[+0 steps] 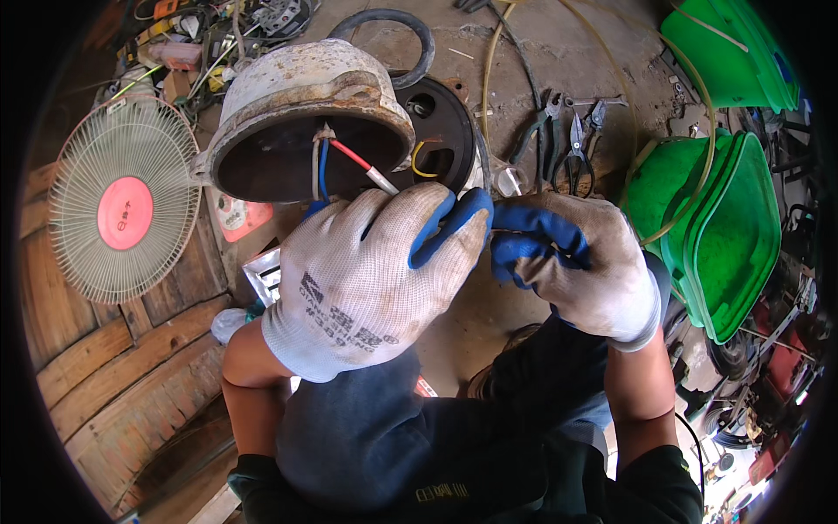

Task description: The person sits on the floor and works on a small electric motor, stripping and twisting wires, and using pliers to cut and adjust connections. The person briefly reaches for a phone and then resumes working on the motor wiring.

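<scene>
Both my hands wear white knitted gloves with blue-coated palms and fingertips. My left hand is closed in front of a rusty, white-painted metal housing, thumb and forefinger pressed together. Close by on the right, my right hand is closed too, its fingertips meeting the left ones. Whatever lies between the fingertips is hidden or too small to make out. From the housing's dark opening come a red wire with a white sleeve, a blue wire and a greyish wire. The sleeved wire runs behind my left hand.
Pliers, scissors and a wrench lie on the floor ahead. Green plastic bins stand at right, with a thin hose looping past. A round fan grille is at left, near wooden boards. A black ring lies behind the housing.
</scene>
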Demonstrator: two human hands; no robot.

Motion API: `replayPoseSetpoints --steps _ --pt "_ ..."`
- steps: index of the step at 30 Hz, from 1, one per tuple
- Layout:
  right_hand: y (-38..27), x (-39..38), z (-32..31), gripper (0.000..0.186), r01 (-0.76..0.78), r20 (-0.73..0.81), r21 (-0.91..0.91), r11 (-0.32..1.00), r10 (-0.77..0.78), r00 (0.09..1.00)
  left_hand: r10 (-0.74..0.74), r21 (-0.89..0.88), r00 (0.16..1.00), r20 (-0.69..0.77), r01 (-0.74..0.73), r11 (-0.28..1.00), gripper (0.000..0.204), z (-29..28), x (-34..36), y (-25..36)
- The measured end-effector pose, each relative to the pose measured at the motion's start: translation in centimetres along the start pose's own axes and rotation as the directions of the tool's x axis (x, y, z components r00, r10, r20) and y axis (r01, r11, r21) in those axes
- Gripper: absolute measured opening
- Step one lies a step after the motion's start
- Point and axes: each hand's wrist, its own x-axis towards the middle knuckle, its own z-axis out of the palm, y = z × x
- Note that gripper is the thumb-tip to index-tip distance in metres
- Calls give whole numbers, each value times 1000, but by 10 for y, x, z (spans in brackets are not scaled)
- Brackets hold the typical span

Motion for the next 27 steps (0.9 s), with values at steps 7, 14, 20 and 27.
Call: replayPoseSetpoints --steps 7,14,20,27 --pt "-1 -11 3 23 206 -51 -309 929 -233 971 -118 119 979 167 99 988 57 -21 -5 7" --pt "0 -3 6 14 296 -19 -145 944 -302 953 -45 -46 979 197 55 997 56 -30 -3 11" --pt "23 46 -5 36 316 -112 -272 909 -356 928 -203 -120 970 137 219 968 43 -19 -17 5" --pt "26 73 11 32 415 50 -708 572 -545 837 -307 -164 952 24 306 938 40 0 -14 -1"
